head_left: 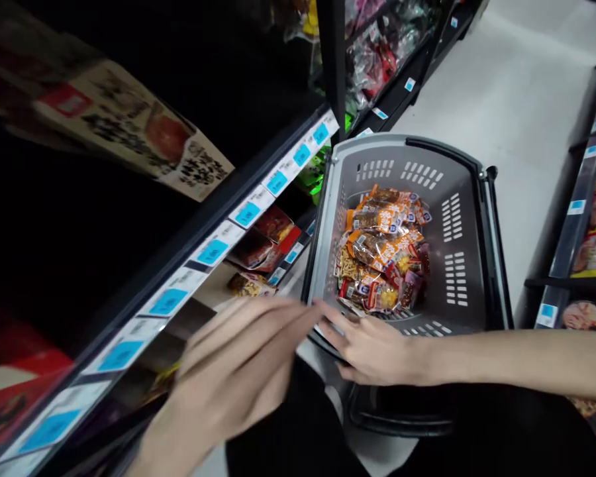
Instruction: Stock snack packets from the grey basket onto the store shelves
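Observation:
A grey shopping basket with slotted walls and dark handles stands in front of me. Several clear packets of snacks with orange printing lie inside, together with smaller red and yellow packets. My right hand is at the basket's near left corner, its fingers spread over the rim. Whether they press on it I cannot tell. My left hand is in front of the shelf, slightly blurred, fingers stretched towards that same corner. I see nothing held in it; its palm side is hidden.
Along the left runs a dark shelf edge with blue price labels. A beige printed package is on that shelf. Red packages sit lower down. Bagged goods fill shelves farther back. Another shelf borders the pale aisle floor.

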`<state>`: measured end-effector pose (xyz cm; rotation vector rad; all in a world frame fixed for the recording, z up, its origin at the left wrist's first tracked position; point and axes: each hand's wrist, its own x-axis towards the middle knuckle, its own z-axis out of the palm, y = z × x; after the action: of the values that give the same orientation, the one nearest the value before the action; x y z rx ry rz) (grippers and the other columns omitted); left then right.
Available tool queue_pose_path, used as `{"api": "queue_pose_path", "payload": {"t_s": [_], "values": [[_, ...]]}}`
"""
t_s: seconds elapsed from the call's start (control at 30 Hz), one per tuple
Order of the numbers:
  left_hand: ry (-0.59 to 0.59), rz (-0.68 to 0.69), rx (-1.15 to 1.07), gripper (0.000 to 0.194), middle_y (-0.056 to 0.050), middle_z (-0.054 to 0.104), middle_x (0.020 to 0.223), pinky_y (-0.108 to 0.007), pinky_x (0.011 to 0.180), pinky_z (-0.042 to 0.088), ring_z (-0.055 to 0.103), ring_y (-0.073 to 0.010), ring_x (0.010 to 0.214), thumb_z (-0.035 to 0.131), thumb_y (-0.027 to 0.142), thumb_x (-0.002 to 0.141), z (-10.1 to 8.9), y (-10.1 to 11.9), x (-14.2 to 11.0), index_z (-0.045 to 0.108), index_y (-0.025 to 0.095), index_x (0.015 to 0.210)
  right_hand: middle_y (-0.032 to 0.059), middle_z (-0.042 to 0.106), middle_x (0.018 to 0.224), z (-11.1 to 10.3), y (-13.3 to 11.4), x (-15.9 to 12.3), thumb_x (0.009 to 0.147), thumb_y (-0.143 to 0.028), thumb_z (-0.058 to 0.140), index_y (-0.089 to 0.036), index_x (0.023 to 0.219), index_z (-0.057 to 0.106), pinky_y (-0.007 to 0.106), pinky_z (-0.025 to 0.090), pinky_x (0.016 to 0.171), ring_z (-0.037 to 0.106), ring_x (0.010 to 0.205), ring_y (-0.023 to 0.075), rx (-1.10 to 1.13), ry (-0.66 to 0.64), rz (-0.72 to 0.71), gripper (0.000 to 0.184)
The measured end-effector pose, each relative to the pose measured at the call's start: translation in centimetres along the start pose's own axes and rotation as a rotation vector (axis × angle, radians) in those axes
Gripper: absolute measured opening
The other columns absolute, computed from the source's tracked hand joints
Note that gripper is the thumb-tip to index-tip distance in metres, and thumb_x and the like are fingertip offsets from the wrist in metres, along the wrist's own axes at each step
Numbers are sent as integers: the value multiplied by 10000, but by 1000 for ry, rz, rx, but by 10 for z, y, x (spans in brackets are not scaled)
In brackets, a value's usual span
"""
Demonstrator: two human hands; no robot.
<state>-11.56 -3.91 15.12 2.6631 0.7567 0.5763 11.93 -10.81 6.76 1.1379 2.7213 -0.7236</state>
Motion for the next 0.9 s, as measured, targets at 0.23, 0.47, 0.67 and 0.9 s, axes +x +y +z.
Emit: {"api": "queue_pose_path", "payload": {"t_s": [0.23,0.47,0.67,0.9], "values": [[-398,51,-3,496,-61,795,1246,-365,990,603,758,-239,1112,429,110,952,115,-60,100,745,216,1319,207,646,1376,15,29,23,941,-431,660,-103,1510,554,431,623,762,722,1074,336,225,293,24,666],[-345,-128,5,487,-50,812,1187,-361,958,581,766,-265,1094,401,197,955,110,-65,73,782,218,1258,87,771,1187,19,31,38,893,-326,718,-161,1224,734,336,582,873,747,1062,257,408,521,48,371],[-369,-176,76,434,-103,814,1038,-348,857,555,766,-274,965,440,193,948,106,-54,77,796,204,1198,85,807,1006,24,23,32,872,-305,740,-129,1069,791,329,592,830,774,934,254,417,548,42,269],[-507,-200,84,409,-133,794,1011,-354,801,530,748,-273,866,475,245,993,122,-62,111,740,204,1302,89,818,999,-11,66,33,1091,-365,576,-134,1001,777,293,604,863,779,960,179,788,228,-164,319]]}}
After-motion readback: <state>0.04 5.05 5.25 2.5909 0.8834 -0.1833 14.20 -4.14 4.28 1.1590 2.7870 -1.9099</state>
